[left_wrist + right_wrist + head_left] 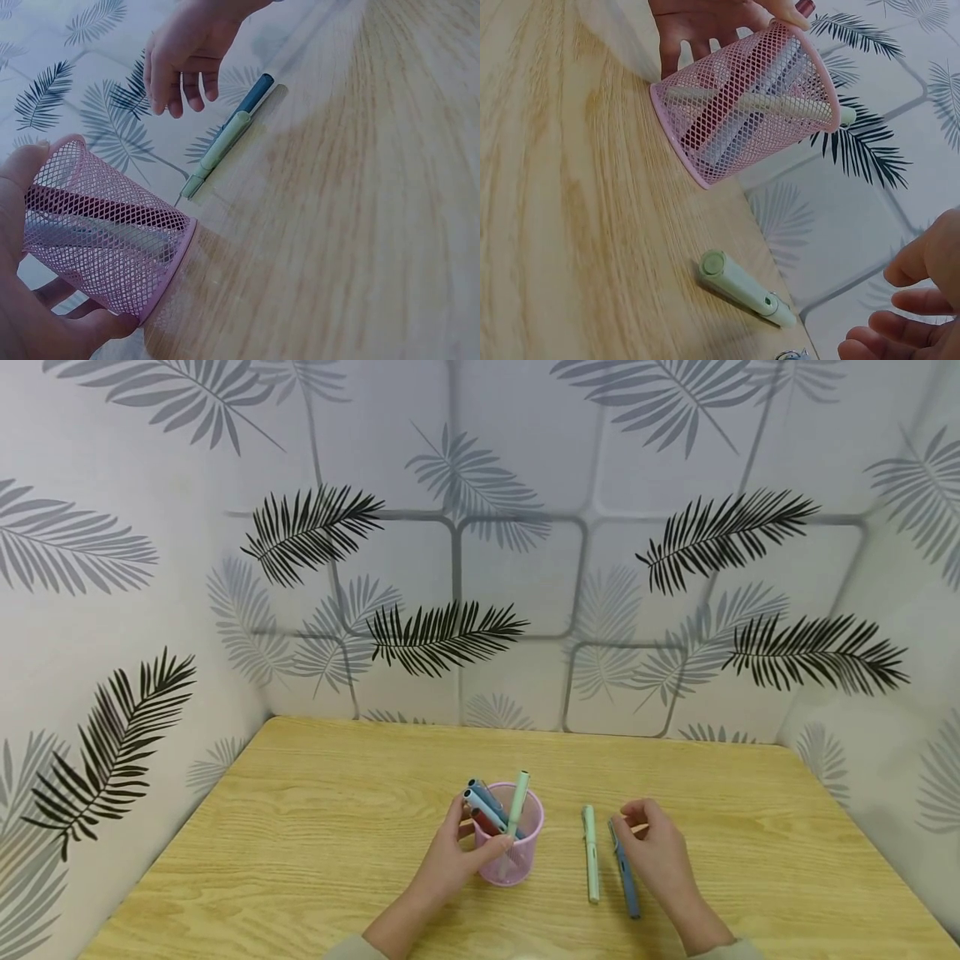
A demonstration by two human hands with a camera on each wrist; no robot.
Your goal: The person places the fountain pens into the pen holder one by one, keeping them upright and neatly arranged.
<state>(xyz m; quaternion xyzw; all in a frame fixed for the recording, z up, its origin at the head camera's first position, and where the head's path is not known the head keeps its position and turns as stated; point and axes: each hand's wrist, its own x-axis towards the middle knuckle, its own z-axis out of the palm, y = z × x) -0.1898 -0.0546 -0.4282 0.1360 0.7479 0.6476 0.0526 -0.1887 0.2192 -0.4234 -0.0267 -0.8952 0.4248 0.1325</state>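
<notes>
A pink mesh pen cup (525, 860) stands upright on the table, and my left hand (448, 853) grips its side with the fingers and thumb. In it lean a light green pen (519, 800), a light blue pen (482, 804), a dark blue pen (487, 795) and a dark red pen (486, 823). To the cup's right, a second light green pen (592, 860) lies beside a blue pen (627, 885). My right hand (660, 852) hovers over the blue pen's far end with fingers loosely bent. The left wrist view shows a gap between that hand (191, 56) and the pens.
The wood-grain table (315, 802) extends to both sides of the hands. Its back edge meets a wall (517, 685) patterned with leaves, and another leaf-patterned wall (97, 635) rises on the left.
</notes>
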